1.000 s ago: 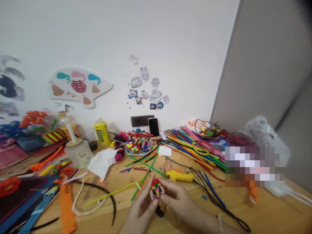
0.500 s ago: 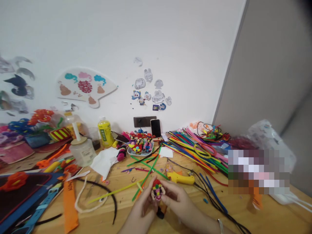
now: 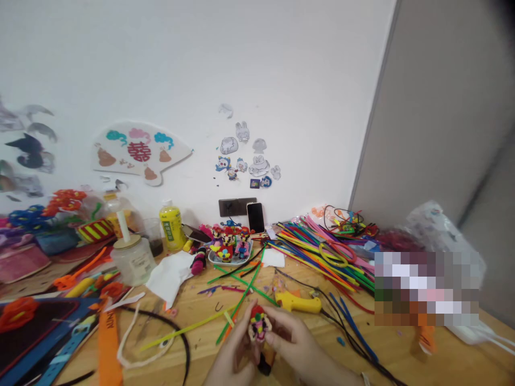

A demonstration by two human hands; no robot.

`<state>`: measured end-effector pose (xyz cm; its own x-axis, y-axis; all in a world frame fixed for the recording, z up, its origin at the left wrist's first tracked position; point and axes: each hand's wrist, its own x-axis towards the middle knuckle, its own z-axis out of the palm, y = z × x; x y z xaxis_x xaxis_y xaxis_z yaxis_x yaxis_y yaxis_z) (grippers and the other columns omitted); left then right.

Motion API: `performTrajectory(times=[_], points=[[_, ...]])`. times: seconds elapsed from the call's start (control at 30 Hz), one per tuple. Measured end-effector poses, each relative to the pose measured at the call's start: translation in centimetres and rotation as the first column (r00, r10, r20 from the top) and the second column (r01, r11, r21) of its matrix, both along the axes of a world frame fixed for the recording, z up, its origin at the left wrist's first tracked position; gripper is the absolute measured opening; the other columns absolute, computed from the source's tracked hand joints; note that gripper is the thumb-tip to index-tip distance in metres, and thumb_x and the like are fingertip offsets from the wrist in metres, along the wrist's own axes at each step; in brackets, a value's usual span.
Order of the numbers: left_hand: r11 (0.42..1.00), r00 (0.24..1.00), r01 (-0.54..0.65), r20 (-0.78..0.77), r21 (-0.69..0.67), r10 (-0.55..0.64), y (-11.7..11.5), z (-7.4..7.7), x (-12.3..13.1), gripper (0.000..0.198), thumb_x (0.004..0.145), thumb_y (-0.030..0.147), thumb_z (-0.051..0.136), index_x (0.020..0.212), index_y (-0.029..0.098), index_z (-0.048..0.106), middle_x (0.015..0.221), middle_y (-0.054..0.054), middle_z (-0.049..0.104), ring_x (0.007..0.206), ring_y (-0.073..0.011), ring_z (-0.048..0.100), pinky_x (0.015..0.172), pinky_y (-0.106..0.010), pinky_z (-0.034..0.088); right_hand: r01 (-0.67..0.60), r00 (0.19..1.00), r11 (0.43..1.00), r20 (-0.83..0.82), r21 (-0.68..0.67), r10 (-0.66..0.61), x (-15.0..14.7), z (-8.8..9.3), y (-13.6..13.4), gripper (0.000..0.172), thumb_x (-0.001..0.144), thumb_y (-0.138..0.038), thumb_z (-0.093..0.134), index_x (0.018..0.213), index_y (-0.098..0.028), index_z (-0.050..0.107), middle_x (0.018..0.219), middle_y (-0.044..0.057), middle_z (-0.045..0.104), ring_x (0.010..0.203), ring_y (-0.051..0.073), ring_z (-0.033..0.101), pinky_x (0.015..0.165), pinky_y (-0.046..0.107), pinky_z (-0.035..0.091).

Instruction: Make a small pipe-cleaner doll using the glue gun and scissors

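Observation:
A small colourful doll figure [image 3: 258,324], red on top with green, yellow, black and pink parts, is held upright between both hands near the front of the table. My left hand [image 3: 237,343] is closed around its left side. From the right, my right hand [image 3: 290,336] closes on it, thumb against its lower front. Below the doll, a dark and orange-brown piece [image 3: 264,364] shows between the palms; I cannot tell whether it belongs to the doll. Just beyond the right hand lies a yellow hot glue gun [image 3: 300,302].
Similar figures stand in a white tray [image 3: 230,258] at the back. Coloured pipe cleaners [image 3: 322,252] are heaped right of it. A glass jar [image 3: 132,260], yellow bottle [image 3: 171,225], white tissue [image 3: 169,276] and phone [image 3: 256,217] stand or lie about. Black cords [image 3: 354,332] cross the right side.
The whole view has tilted slightly, so things sit a little lower in the picture. Both hands still hold the doll figure, nearly unchanged in pose.

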<state>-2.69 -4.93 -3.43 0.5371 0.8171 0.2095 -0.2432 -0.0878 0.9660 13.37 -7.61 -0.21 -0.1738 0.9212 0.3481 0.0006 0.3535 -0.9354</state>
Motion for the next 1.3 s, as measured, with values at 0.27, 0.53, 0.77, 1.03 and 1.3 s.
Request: performTrajectory(times=[0.27, 0.53, 0.77, 1.03, 1.3], points=[[0.999, 0.998, -0.030, -0.050, 0.026, 0.031, 0.0, 0.3, 0.1, 0.068, 0.074, 0.019, 0.061, 0.135, 0.024, 0.033, 0.142, -0.008, 0.036, 0.127, -0.0260, 0.036, 0.102, -0.034, 0.031, 0.008, 1.000, 1.000, 0.011, -0.004, -0.008, 0.0, 0.0, 0.0, 0.041, 0.078, -0.038, 0.059, 0.116, -0.023, 0.058, 0.101, 0.007, 0.062, 0.096, 0.024, 0.055, 0.089, 0.038, 0.040], [1.000, 0.999, -0.013, -0.047, -0.009, 0.012, -0.2, 0.6, 0.0, 0.073, 0.068, 0.008, 0.059, 0.135, 0.024, 0.034, 0.142, -0.007, 0.035, 0.129, -0.0271, 0.030, 0.104, -0.038, 0.027, -0.013, 1.000, 1.000, -0.001, -0.006, 0.013, 0.1, 0.2, -0.1, 0.040, 0.079, -0.033, 0.059, 0.117, -0.022, 0.056, 0.101, 0.007, 0.062, 0.096, 0.023, 0.055, 0.087, 0.037, 0.041], [0.999, 1.000, -0.004, 0.007, -0.054, 0.004, -0.2, 0.6, 0.3, 0.078, 0.061, 0.005, 0.058, 0.132, 0.027, 0.037, 0.146, -0.003, 0.028, 0.132, -0.0271, 0.023, 0.105, -0.041, 0.025, -0.022, 1.000, 0.999, -0.009, -0.039, 0.021, 0.0, 0.2, -0.1, 0.039, 0.080, -0.029, 0.058, 0.118, -0.022, 0.055, 0.099, 0.006, 0.062, 0.095, 0.022, 0.056, 0.086, 0.037, 0.042], [0.999, 0.996, -0.032, -0.080, -0.009, 0.031, -0.4, 1.4, 0.4, 0.073, 0.063, 0.011, 0.057, 0.132, 0.022, 0.038, 0.140, -0.009, 0.039, 0.130, -0.0282, 0.029, 0.103, -0.040, 0.029, -0.016, 1.000, 0.999, 0.001, -0.050, 0.016, 0.0, 0.6, -0.3, 0.036, 0.080, -0.026, 0.057, 0.115, -0.023, 0.057, 0.098, 0.006, 0.062, 0.094, 0.021, 0.056, 0.086, 0.036, 0.042], [1.000, 0.999, -0.015, -0.051, -0.012, 0.014, 0.2, 0.3, 0.0, 0.073, 0.066, 0.010, 0.056, 0.134, 0.028, 0.034, 0.135, -0.005, 0.045, 0.124, -0.0263, 0.040, 0.098, -0.039, 0.036, -0.005, 1.000, 1.000, 0.019, -0.023, 0.006, 0.1, -0.2, 0.0, 0.040, 0.080, -0.031, 0.058, 0.119, -0.023, 0.055, 0.102, 0.007, 0.061, 0.096, 0.022, 0.055, 0.087, 0.035, 0.042]])
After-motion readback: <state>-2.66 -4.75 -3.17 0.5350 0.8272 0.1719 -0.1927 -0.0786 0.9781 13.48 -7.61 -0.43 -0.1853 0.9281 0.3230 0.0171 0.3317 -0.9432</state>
